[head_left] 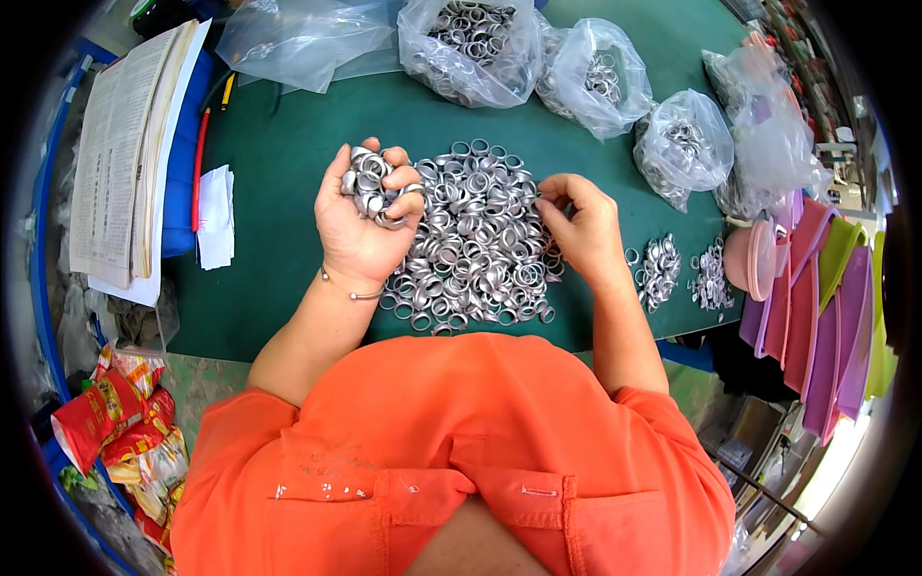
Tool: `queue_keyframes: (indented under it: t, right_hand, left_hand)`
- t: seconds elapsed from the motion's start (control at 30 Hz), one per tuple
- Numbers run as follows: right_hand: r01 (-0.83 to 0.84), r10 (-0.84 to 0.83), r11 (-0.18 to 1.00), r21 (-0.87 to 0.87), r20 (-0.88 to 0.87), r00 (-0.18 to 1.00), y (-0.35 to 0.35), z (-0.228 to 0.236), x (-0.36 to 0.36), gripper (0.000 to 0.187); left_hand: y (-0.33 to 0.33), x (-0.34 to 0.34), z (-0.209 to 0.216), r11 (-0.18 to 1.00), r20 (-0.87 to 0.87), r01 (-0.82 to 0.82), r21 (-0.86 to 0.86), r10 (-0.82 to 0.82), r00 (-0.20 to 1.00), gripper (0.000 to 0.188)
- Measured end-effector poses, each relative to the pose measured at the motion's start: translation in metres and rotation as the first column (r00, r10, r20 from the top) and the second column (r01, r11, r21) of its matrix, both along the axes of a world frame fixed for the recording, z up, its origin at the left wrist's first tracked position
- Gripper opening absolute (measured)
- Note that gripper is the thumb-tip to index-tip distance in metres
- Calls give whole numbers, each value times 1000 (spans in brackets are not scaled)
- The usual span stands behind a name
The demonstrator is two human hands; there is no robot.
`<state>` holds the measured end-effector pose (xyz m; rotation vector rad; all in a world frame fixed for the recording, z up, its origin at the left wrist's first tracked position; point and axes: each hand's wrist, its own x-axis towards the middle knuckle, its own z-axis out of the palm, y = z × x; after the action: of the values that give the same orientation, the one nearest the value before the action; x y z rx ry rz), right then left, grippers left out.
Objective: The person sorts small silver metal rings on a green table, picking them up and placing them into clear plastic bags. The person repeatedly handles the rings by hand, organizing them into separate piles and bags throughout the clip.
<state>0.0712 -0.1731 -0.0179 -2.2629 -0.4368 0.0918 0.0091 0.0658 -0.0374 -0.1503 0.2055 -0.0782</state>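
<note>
A large heap of silver-grey metal rings (480, 240) lies on the green tabletop (279, 125) in front of me. At the heap's left side my left hand (370, 211) is turned palm up, its fingers curled round a handful of metal rings (368, 180). My right hand (584, 223) is at the heap's right edge, thumb and fingers bent together against the rings. Whatever is between those fingertips is too small to make out.
Clear plastic bags of rings (471, 48) stand along the back and right. Two small piles of metal pieces (660, 272) lie right of my right arm. Papers (217, 216), a red pencil (201, 173) and an open book (125, 154) are at left. Pink and purple trays (807, 288) hang at right.
</note>
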Motion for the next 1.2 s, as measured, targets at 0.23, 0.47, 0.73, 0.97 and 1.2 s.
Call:
queue_keyframes:
  t: [0.23,0.47,0.73,0.97,1.2]
  right_hand:
    - [231,-12,857,461,-431,902,1,9,-3,11]
    - [121,126,751,649,-321,939,2,4,-11,11]
    - [359,210,538,763,-534,819,6,10,-12,15]
    - [514,244,532,673,-704,667,3,9,-11,12]
    - [305,26,597,742,-398,917,6,12,-14,8]
  left_hand:
    - [0,0,0,1000,-10,-7,3,7,1000,24]
    - [0,0,0,1000,-20,-12,10,12,1000,23]
    - [0,1,1,1000,-59,-18,-2,18,998,22]
    - [0,1,1,1000,-41,-13,-5,13,999,23]
    - [1,0,-2,1000,-5,-11,8,11,1000,24]
